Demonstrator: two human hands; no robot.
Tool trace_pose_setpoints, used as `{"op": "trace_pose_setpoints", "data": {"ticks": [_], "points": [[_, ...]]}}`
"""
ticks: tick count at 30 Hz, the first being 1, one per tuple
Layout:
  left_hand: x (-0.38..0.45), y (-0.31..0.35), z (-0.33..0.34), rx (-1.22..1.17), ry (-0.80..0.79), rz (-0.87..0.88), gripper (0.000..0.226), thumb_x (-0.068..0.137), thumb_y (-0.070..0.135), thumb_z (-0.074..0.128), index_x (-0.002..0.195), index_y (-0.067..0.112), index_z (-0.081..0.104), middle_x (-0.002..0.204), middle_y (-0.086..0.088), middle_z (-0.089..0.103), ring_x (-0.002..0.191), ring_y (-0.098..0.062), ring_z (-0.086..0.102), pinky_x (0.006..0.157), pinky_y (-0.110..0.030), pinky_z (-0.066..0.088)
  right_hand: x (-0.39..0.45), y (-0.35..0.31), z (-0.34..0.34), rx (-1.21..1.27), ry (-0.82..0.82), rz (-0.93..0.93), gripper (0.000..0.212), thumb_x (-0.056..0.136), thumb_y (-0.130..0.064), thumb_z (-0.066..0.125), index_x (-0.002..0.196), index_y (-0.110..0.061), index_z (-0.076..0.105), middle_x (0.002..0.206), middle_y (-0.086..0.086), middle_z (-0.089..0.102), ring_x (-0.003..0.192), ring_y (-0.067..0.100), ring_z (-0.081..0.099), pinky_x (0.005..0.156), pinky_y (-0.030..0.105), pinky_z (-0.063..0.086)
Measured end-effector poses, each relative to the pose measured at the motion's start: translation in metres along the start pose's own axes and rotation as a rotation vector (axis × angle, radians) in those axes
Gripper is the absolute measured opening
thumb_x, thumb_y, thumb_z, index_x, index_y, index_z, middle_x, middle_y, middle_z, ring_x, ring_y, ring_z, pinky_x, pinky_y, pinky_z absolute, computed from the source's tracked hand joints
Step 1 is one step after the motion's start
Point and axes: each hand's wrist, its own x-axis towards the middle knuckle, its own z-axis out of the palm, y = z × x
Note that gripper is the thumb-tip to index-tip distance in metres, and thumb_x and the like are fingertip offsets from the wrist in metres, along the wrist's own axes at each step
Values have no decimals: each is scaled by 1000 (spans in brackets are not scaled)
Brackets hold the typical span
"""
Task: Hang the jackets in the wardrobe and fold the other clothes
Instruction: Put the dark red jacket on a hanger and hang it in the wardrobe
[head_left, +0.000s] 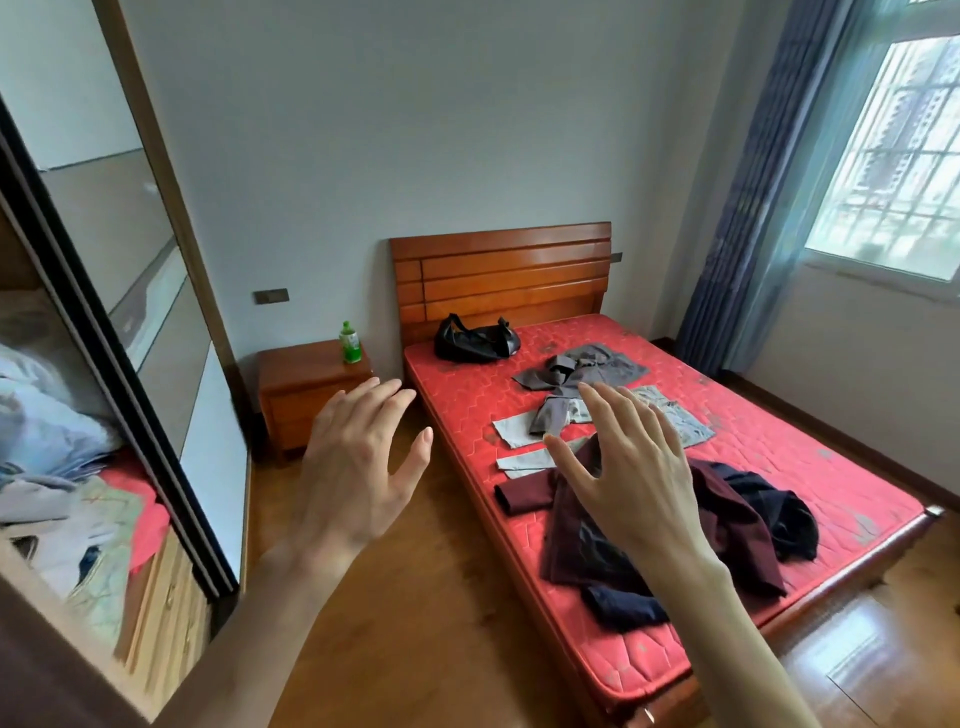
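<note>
Both hands are raised with fingers spread, the left hand (358, 467) and right hand (634, 467) gripping nothing; the work looks barely begun; the maroon jacket (727, 525) lies crumpled on the near end of the bed (779, 457) (grey clothes (587, 379) farther off); next, reach down and lift it toward the wardrobe (104, 364) at left.

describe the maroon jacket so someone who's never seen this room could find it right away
Start at the bed with the red mattress. At its near end lies a heap of dark clothes; the maroon jacket is the dark red one, one sleeve stretched toward the bed's left edge, draped over navy clothes.
</note>
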Motion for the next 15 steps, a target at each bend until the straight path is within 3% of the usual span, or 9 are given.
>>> {"op": "trace_pose_setpoints", "data": {"ticks": [6,15], "points": [[59,-49,52,-17,-23,18,60,102,55,40,138,14,64,146,-7,61,141,-25,51,117,-54,41,59,1,57,-7,10,43,72,100,-69,41,153,-21,47,154,-3,51,147,18,42,122,46,34],[160,-135,118,-79,-25,68,60,104,55,37,144,15,57,147,-4,59,142,-22,49,118,-51,39,164,-5,140,-39,34,139,74,99,-70,36,153,-20,46,154,-2,52,149,19,39,124,43,31]]}}
